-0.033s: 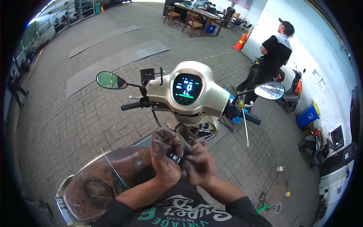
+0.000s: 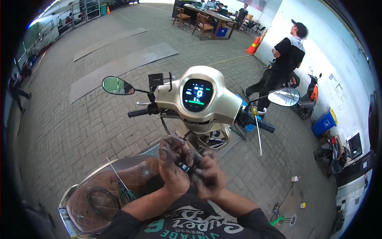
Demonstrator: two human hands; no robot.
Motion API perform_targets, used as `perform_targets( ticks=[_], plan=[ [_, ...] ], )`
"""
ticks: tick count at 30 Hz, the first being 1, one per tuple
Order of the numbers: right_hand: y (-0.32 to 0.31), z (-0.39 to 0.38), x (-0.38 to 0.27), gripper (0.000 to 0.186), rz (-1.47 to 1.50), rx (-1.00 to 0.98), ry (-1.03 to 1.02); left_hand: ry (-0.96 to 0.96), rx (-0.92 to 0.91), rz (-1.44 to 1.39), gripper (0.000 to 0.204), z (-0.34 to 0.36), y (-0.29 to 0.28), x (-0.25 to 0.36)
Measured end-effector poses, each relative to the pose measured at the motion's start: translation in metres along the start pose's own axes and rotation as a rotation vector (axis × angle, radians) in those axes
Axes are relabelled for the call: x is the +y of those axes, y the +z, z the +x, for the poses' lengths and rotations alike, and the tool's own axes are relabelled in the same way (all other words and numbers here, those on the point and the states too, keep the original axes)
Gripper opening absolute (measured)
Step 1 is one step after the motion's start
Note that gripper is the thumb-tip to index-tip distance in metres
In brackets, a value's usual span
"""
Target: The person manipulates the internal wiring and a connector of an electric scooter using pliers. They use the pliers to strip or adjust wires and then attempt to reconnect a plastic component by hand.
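My left hand (image 2: 172,169), dark with grease, has its fingers curled round a small black part (image 2: 184,167) with a pale shiny face; its kind is not clear. From the right, the fingers of my right hand (image 2: 209,173) are bent and pressed against the same part, partly hiding it. Both hands are above the near end of a scooter, behind its cream handlebar cover (image 2: 201,75) with a lit round display (image 2: 197,95). On the brown quilted seat (image 2: 79,215) lie a screwdriver (image 2: 117,175), green-handled pliers (image 2: 128,194) and a black cable loop (image 2: 97,201).
Mirrors (image 2: 117,85) (image 2: 283,96) stick out on both sides. A long screwdriver (image 2: 259,137) hangs by the right grip (image 2: 266,125). A co-worker (image 2: 288,55) stands by parked scooters (image 2: 308,95) at the right wall. A green coiled hose (image 2: 277,220) lies on the paving.
My right hand's fingers have shifted slightly against the small black part. The co-worker at the right has moved a little, one foot now further left. The scooter stays put.
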State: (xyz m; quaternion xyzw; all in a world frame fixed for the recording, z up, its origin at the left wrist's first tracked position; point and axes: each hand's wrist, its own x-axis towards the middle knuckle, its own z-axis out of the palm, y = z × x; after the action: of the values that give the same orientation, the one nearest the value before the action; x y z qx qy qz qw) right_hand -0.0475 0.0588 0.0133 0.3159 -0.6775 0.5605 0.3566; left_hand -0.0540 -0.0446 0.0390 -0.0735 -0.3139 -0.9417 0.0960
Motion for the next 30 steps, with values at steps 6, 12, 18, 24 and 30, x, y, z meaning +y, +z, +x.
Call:
perform_targets(
  ticks=[6, 12, 18, 24, 30],
  plan=[
    [0.002, 0.007, 0.000, 0.024, 0.190, -0.048, 0.005, -0.047, 0.082, 0.023, 0.053, 0.002, 0.005, 0.001],
    [0.008, -0.003, 0.013, 0.050, 0.268, 0.095, -0.037, -0.024, -0.035, -0.137, 0.052, 0.009, 0.011, 0.002],
    [0.000, 0.003, 0.010, 0.052, 0.406, -0.003, 0.311, -0.050, -0.044, -0.198, 0.051, 0.009, 0.006, 0.002],
    [0.010, 0.000, 0.006, 0.042, 0.299, 0.102, 0.272, 0.001, -0.008, -0.208, 0.051, 0.014, 0.008, 0.002],
    [0.023, -0.003, -0.002, 0.029, 0.186, 0.035, -0.004, -0.036, 0.014, -0.171, 0.054, 0.024, 0.013, 0.017]
  ],
)
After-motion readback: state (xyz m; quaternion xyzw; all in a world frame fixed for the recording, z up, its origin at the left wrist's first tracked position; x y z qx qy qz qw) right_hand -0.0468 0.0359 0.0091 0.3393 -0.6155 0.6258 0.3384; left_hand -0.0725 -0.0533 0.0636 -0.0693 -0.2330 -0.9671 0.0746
